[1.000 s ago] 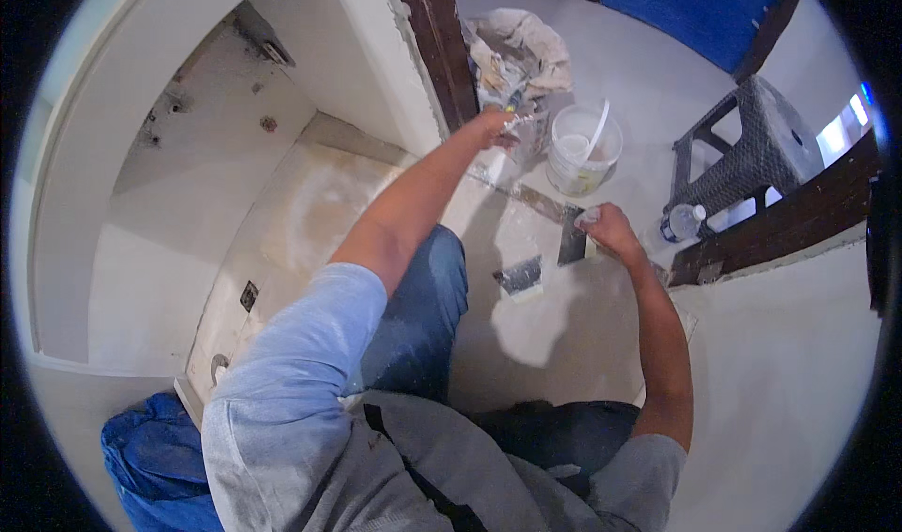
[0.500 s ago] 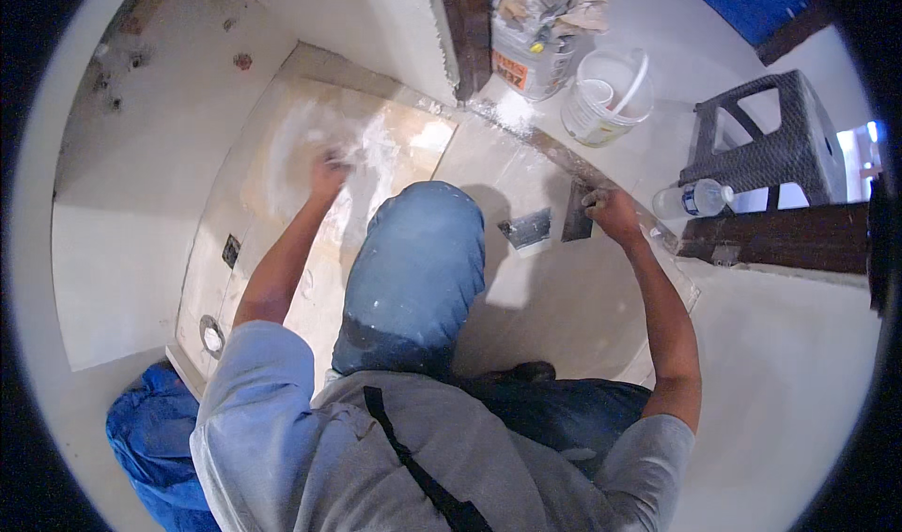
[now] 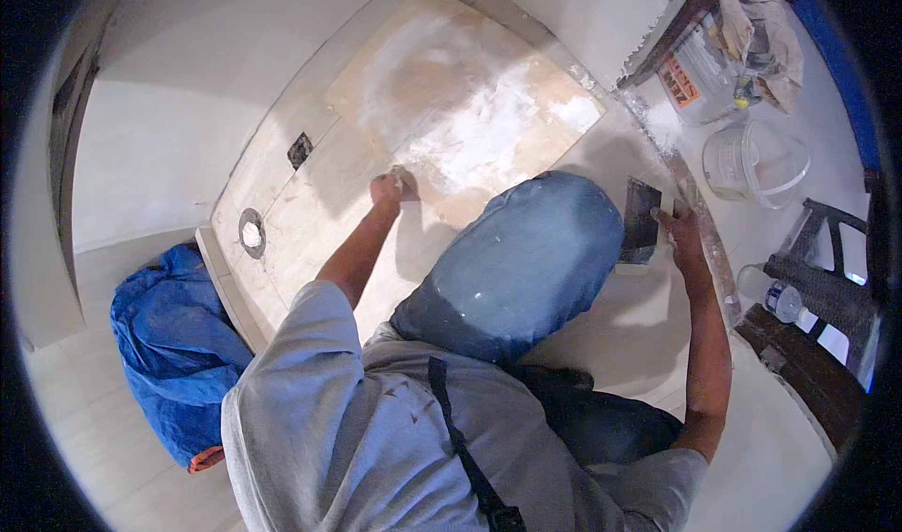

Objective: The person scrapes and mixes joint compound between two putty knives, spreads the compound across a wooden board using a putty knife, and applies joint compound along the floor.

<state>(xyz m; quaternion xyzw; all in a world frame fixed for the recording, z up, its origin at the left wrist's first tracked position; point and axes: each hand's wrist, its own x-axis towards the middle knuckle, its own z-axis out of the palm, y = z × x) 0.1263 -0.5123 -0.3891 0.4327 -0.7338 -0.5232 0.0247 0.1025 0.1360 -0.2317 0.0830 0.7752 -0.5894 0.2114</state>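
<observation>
My left hand (image 3: 391,188) is low over the pale floor tiles, at the near edge of a patch of white powder (image 3: 470,123) smeared across a beige tile. Its fingers are curled closed, and whatever they hold is too small to make out. Over on the right, my right hand (image 3: 680,231) grips the edge of a dark, flat, rectangular plate-like tool (image 3: 642,215), held close to the floor beside my bent knee. A light strip shows just below the tool.
A round drain (image 3: 251,233) and a dark square opening (image 3: 299,151) sit in the floor at left. A blue cloth bundle (image 3: 178,344) lies beyond a low curb. To the right are a bucket stuffed with paper (image 3: 700,81), a white pail (image 3: 752,164), a bottle (image 3: 772,294) and a dark stool (image 3: 827,283).
The view has swung left, so everything shifts rightward. My left hand has drawn back from the middle of the powder to its near edge. My right hand still holds the dark tool.
</observation>
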